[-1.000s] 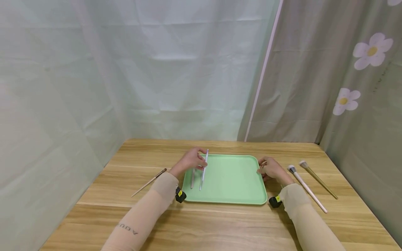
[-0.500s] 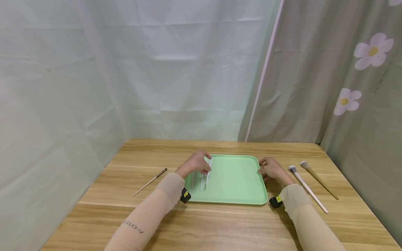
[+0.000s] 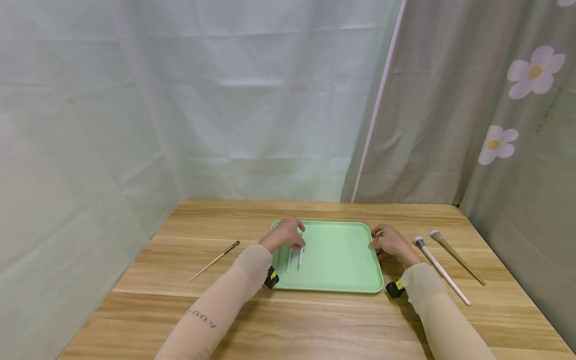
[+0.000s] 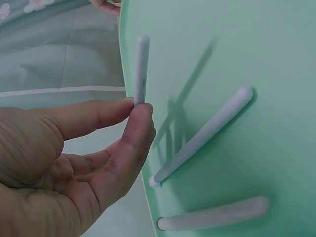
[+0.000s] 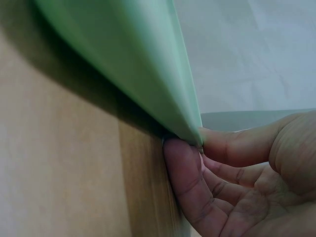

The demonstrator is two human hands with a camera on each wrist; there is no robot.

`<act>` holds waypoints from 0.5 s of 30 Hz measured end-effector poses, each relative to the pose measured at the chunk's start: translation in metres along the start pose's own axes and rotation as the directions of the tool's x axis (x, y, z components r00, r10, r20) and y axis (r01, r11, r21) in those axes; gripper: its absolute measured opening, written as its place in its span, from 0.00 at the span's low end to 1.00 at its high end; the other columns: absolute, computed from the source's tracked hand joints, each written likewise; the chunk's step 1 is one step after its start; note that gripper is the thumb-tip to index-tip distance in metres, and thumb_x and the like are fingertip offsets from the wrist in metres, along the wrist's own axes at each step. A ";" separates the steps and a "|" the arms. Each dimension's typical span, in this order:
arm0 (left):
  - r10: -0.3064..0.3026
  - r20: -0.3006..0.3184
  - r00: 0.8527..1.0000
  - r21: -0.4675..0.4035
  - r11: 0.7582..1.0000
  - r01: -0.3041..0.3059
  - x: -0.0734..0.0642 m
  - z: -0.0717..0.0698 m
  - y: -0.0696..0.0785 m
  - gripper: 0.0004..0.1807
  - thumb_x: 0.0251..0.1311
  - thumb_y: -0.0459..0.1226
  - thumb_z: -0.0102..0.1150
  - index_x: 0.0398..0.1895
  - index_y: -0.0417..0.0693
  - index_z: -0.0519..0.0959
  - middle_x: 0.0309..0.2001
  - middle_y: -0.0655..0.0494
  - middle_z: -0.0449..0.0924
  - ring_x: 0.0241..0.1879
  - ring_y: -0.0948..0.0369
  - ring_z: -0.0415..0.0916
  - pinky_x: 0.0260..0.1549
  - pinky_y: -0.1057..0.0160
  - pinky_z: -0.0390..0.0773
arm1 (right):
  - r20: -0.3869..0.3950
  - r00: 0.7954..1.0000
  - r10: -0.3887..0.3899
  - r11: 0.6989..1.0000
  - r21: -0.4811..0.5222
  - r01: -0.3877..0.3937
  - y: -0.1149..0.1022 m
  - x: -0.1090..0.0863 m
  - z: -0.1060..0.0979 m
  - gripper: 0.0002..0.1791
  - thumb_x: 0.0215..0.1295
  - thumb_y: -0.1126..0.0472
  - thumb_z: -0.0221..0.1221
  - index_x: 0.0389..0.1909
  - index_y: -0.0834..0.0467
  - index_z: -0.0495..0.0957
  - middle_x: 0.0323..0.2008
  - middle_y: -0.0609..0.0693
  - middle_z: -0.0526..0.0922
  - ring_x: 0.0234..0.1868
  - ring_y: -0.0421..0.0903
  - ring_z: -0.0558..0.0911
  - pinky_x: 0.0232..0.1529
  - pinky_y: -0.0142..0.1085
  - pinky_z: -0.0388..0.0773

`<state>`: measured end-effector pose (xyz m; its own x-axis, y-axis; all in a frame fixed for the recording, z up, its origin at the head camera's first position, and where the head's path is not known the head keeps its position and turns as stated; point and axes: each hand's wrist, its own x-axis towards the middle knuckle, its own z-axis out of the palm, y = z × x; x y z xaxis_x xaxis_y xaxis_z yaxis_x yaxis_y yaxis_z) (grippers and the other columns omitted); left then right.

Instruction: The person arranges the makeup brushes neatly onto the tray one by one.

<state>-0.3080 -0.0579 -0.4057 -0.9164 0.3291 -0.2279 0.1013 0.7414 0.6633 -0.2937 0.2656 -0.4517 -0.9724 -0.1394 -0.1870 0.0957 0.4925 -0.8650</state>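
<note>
My left hand [image 3: 288,235] pinches a slim white makeup brush [image 4: 141,64] between thumb and fingertips, over the left part of a light green tray [image 3: 342,260]. Its bristle end is not clear in any view. Two more slim brushes lie in the tray beside it: a pale white one [image 4: 207,129] and a pinkish one [image 4: 217,215]; their far ends are partly behind the hand in the head view. At the tray's right rim, my right hand [image 3: 390,242] grips the edge, thumb [image 5: 237,147] on top and a finger [image 5: 183,165] underneath.
On the wooden table [image 3: 324,325], a thin brush with a dark tip [image 3: 215,261] lies left of the tray. To the right lie a white-handled brush [image 3: 443,272] and a gold-handled brush [image 3: 459,257]. Curtains [image 3: 270,100] hang behind the table and along both sides.
My left hand has moved a little to the right with the white brush, leaving a wider gap from the brushes in the tray. The right hand stays at the rim.
</note>
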 end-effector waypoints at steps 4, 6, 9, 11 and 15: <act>-0.010 0.023 1.000 -0.033 0.999 0.011 0.002 0.001 0.000 0.28 0.61 0.26 0.70 0.65 0.30 0.75 0.27 0.48 0.86 0.30 0.54 0.89 0.37 0.62 0.88 | 0.002 1.000 0.004 1.000 0.001 -0.004 0.000 0.000 0.000 0.22 0.69 0.72 0.59 0.60 0.74 0.67 0.37 0.60 0.75 0.30 0.50 0.78 0.28 0.42 0.86; -0.023 0.029 0.999 -0.033 0.999 0.024 0.003 0.003 0.000 0.28 0.60 0.25 0.70 0.65 0.29 0.74 0.28 0.48 0.85 0.30 0.55 0.89 0.36 0.63 0.88 | 0.004 1.000 0.005 1.000 0.003 -0.005 0.000 0.000 0.000 0.22 0.70 0.72 0.59 0.61 0.74 0.66 0.38 0.60 0.75 0.30 0.51 0.79 0.28 0.42 0.86; -0.039 0.031 0.999 -0.008 0.999 0.039 0.004 0.006 -0.001 0.29 0.60 0.24 0.71 0.64 0.30 0.74 0.28 0.48 0.84 0.30 0.56 0.88 0.34 0.65 0.88 | 0.006 1.000 0.006 1.000 0.003 -0.006 0.000 -0.001 0.000 0.22 0.70 0.72 0.59 0.61 0.74 0.66 0.38 0.60 0.75 0.30 0.51 0.79 0.28 0.43 0.86; -0.048 0.027 0.998 0.011 0.999 0.048 0.003 0.007 0.000 0.29 0.59 0.24 0.71 0.64 0.30 0.74 0.27 0.48 0.84 0.29 0.56 0.88 0.33 0.66 0.88 | 0.006 1.000 0.006 1.000 0.001 -0.006 0.000 -0.001 0.000 0.22 0.70 0.71 0.59 0.61 0.74 0.66 0.38 0.61 0.75 0.31 0.51 0.79 0.29 0.43 0.86; -0.066 0.018 0.998 0.012 0.998 0.066 0.002 0.010 0.002 0.30 0.59 0.23 0.70 0.65 0.30 0.73 0.28 0.47 0.83 0.30 0.55 0.88 0.33 0.65 0.88 | 0.010 1.000 0.009 1.000 -0.005 -0.009 0.000 -0.001 -0.001 0.22 0.71 0.71 0.59 0.62 0.74 0.66 0.39 0.61 0.76 0.31 0.52 0.79 0.29 0.43 0.86</act>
<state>-0.3058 -0.0503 -0.4117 -0.9141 0.2898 -0.2837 0.0457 0.7686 0.6381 -0.2928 0.2661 -0.4508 -0.9693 -0.1440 -0.1994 0.1031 0.4984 -0.8608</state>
